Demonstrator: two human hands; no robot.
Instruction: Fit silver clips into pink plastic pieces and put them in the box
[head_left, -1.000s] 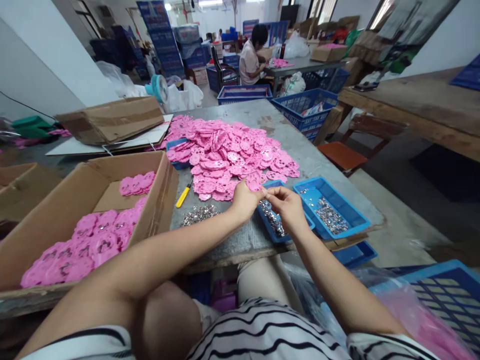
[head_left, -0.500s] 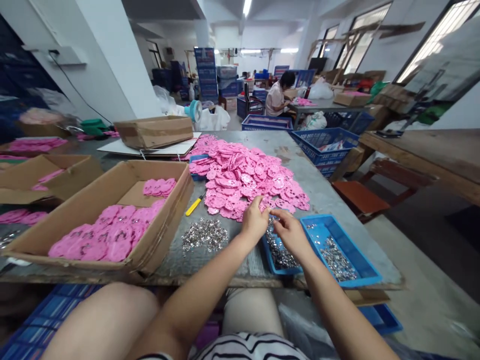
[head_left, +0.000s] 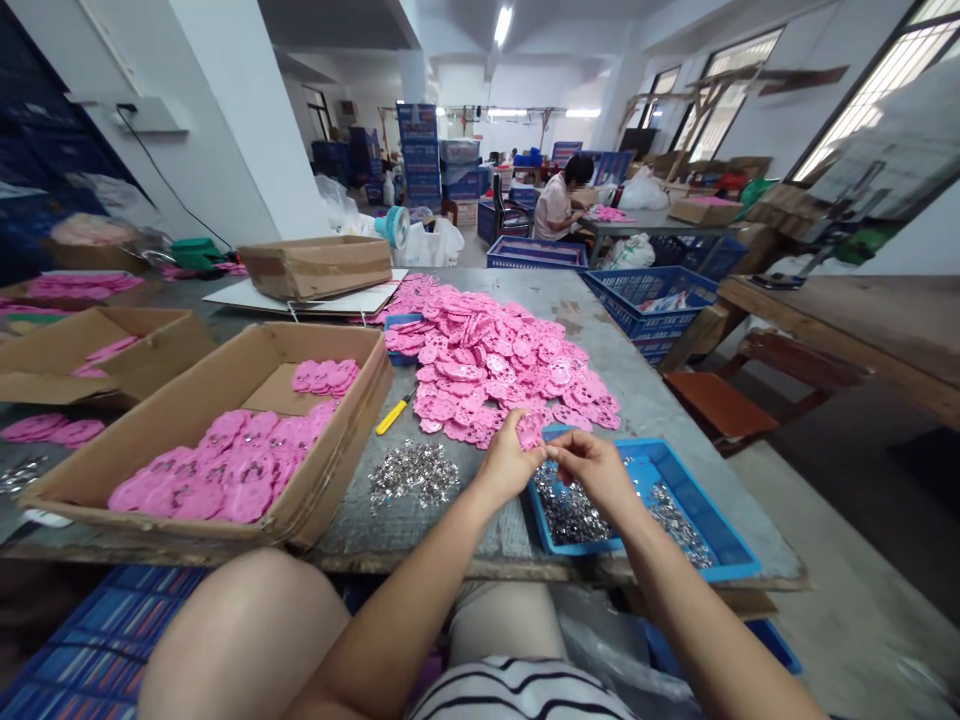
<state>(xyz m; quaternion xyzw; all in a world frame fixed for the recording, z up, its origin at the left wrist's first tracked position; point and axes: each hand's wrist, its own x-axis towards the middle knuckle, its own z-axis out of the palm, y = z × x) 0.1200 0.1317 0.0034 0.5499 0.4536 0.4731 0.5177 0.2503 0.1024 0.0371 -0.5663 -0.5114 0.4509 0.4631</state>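
Observation:
My left hand (head_left: 511,460) is closed on a flat pink scalloped piece (head_left: 529,430), held up in front of a big pile of like pink pieces (head_left: 487,350). Fingers and thumb of my right hand (head_left: 596,466) are pinched together at that piece's lower right edge; whatever is between them is too small to make out. Below the hands stands a blue tray (head_left: 551,545) with small shiny metal parts (head_left: 574,515). Beside it, a second blue tray (head_left: 739,560) holds more metal parts (head_left: 679,525). Loose metal parts (head_left: 414,474) lie heaped on the table left of my hands.
A cardboard box (head_left: 322,480) with rows of pink pieces (head_left: 225,460) stands at the left. A yellow-handled knife (head_left: 391,416) lies between box and pile. Blue crates (head_left: 652,290) and a wooden chair (head_left: 720,405) are right of the table. Another person (head_left: 555,205) sits farther back.
My left hand has turned so the pink piece shows more plainly. My right hand has shifted slightly right, its fingers now pinched at the piece's edge. The view has tilted a little.

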